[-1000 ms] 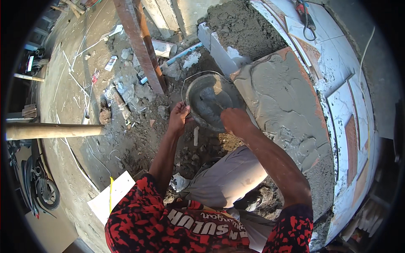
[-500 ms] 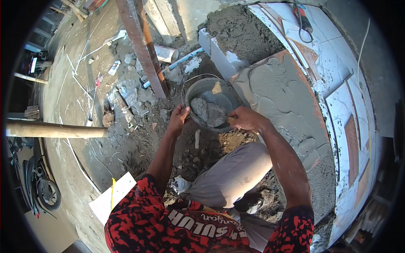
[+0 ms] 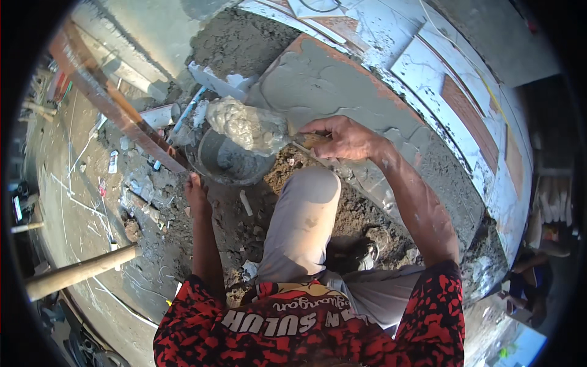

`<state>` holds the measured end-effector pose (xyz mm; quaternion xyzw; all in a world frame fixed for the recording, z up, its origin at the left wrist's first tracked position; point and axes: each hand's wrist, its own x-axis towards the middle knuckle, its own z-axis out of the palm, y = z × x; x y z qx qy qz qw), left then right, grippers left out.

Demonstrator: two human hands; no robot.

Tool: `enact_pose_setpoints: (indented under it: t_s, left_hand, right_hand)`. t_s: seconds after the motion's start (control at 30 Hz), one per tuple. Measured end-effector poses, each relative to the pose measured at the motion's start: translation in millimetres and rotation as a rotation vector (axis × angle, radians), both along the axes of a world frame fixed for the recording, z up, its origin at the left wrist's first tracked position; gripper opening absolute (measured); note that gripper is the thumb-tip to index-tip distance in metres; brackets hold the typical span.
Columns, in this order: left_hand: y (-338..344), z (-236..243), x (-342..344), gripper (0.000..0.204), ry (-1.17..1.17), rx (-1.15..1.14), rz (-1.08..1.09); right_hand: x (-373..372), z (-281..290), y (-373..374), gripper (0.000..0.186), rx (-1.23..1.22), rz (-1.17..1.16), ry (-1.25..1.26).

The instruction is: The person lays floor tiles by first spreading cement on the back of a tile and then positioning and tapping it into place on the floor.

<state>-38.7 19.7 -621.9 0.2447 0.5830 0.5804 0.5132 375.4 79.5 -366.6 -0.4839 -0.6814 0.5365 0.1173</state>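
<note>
One trowel [image 3: 274, 133] is held over the upper right part of a round grey bucket [image 3: 211, 153], just left of the centre of the frame, with a wet lump of mortar [image 3: 231, 122] heaped on the left end of its blade. The right hand [image 3: 350, 139] has its fingers wrapped around the trowel's wooden handle. The left hand [image 3: 196, 194] is at the bucket's lower left edge with its fingers bent; whether they grip the bucket or only rest against it cannot be told. A brown post [image 3: 122, 110] slants from the upper left of the frame down to just beside that hand. A smoothed mortar bed [image 3: 342, 79] lies at the upper centre, with white tiles [image 3: 422, 64] at the upper right. Grey trousers [image 3: 302, 214] cover a bent knee below the bucket, and a pale pole [image 3: 82, 271] lies toward the lower left
</note>
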Motion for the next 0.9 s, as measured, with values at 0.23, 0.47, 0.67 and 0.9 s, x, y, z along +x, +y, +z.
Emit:
enact_pose_setpoints:
  t_s: [0.23, 0.47, 0.67, 0.9]
  left_hand:
    - [-20.1, 135.8, 103.3, 0.035, 0.488, 0.322, 0.093]
    - [-59.7, 218.6, 254.3, 0.034, -0.384, 0.242, -0.609]
    - [-105.2, 174.5, 351.2, 0.025, -0.58, -0.522, -0.96]
    - [-116.0, 116.2, 387.9, 0.02, -0.429, -0.722, -1.015]
  right_hand:
    - [168.0, 88.2, -147.2, 0.049, 0.014, -0.43, -0.195]
    - [267.3, 86.7, -297.8, 0.049, -0.122, -0.75, -0.532]
    - [303.9, 49.5, -346.3, 0.039, 0.017, -0.686, -0.649]
    - [323.1, 14.4, -397.3, 0.032, 0.338, -0.544, -1.115]
